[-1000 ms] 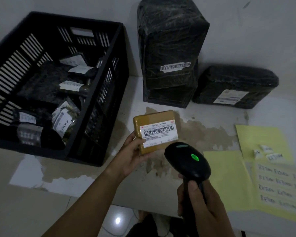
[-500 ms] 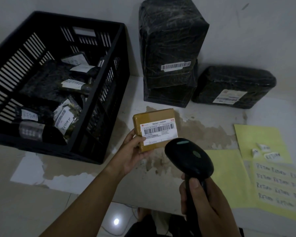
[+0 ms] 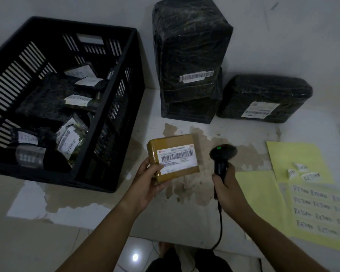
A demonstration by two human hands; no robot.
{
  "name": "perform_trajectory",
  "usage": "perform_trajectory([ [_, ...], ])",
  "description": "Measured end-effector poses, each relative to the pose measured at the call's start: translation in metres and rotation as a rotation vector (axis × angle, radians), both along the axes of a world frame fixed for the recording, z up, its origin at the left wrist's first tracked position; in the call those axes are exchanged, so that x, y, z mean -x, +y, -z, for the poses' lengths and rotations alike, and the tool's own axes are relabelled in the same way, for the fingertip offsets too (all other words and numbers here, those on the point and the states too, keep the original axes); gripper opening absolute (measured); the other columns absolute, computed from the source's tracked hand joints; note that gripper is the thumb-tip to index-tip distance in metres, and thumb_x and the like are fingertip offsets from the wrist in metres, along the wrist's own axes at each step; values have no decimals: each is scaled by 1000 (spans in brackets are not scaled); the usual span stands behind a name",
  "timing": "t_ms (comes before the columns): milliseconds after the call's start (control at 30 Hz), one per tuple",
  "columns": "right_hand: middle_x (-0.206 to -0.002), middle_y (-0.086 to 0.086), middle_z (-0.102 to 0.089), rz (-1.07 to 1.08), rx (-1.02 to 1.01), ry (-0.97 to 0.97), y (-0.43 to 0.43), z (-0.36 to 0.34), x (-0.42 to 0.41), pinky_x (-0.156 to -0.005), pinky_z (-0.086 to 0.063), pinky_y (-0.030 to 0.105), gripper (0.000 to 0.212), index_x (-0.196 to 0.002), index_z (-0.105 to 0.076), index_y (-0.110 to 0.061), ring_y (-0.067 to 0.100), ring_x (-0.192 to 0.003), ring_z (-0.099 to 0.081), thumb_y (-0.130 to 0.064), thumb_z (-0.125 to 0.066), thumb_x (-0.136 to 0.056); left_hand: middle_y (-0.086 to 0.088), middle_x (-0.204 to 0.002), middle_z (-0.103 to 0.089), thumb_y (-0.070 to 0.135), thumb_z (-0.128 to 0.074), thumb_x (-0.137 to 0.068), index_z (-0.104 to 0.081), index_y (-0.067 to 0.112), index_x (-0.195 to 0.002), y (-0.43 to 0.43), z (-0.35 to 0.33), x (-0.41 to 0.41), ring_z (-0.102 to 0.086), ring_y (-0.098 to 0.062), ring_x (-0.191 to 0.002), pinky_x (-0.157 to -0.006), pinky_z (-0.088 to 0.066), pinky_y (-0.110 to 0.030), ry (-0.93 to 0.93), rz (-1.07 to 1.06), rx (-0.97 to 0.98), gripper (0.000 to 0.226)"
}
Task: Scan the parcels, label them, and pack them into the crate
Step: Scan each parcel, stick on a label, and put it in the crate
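In the head view, the left hand [image 3: 147, 180] grips a small brown parcel [image 3: 173, 157] near the middle of the frame, thumb on its top face at the lower left corner and the other fingers under it. It is held up just right of the black crate [image 3: 106, 99], which fills the upper left. The right hand [image 3: 227, 190] is clenched round the handle of a black scanner [image 3: 222, 154], right of the parcel and apart from it, a green light showing on its head.

The parcel looks light — one hand carries it by a corner — and stiff, a flat box that should keep its shape. Its glossy tape wrap may be slippery, so a hold across the two short edges, clear of the barcode, seems safest.

It is tan, taped all over, with a white shipping label [image 3: 178, 160] and a clear barcode on the top face. No handwritten sticker shows on it yet, so labelling seems still to be done.

In the crate lie dark wrapped parcels bearing white "RETURN" stickers. At the upper centre stands a tall black parcel [image 3: 190, 46], with a flatter black parcel [image 3: 263, 97] to its right. At the right edge lie yellow sheets [image 3: 294, 160] — a few loose return stickers [image 3: 310, 176] on one, rows of them lower down.
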State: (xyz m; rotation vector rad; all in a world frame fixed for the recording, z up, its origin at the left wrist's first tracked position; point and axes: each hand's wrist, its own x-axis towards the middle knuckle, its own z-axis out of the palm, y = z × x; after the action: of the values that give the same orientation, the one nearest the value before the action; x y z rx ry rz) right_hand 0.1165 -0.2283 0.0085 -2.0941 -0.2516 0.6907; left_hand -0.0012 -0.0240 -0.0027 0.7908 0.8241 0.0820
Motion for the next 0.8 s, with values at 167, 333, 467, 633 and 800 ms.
perform_trajectory([
  [167, -123, 13, -53, -100, 170, -160, 24, 56, -45, -73, -46, 33, 57, -144, -26, -9, 26, -94, -58, -15, -56, -96, -4, -131, -69, 13, -55, -100, -60, 24, -136, -8, 2, 12, -66, -28, -122, -108, -48, -53, 25, -19, 19, 38],
  [333, -139, 19, -43, -131, 323, -229, 27, 83, -50, -88, -49, 46, 70, -151, -17, -5, 38, -115, -53, -23, -56, -96, -5, -130, -70, 14, -53, -99, -59, 23, -136, -20, -9, 13, -68, -22, -117, -97, -52, -43, 14, -29, -5, 39],
  [467, -141, 18, -44, -179, 348, -329, 21, 89, -51, -94, -45, 43, 74, -152, -19, -4, 36, -119, -50, -26, -58, -94, -4, -127, -71, 15, -55, -94, -59, 23, -135, -35, -16, 10, -71, -20, -112, -81, -58, -34, 27, -35, -35, 42],
  [633, -155, 14, -29, -242, 328, -250, 15, 89, -53, -107, -35, 39, 86, -156, -8, -9, 33, -137, -37, -29, -61, -92, -6, -127, -71, 18, -60, -87, -59, 21, -135, -58, -21, 5, -71, -21, -111, -91, -53, -41, 57, -66, -29, 48],
  [800, -152, 12, -32, -250, 198, -229, -18, 76, -60, -105, -42, 41, 92, -156, -10, -13, 31, -134, -40, -37, -66, -87, -5, -131, -69, 19, -55, -93, -59, 22, -137, -84, -23, -6, -67, -23, -120, -96, -51, -44, 79, -27, -40, 43],
])
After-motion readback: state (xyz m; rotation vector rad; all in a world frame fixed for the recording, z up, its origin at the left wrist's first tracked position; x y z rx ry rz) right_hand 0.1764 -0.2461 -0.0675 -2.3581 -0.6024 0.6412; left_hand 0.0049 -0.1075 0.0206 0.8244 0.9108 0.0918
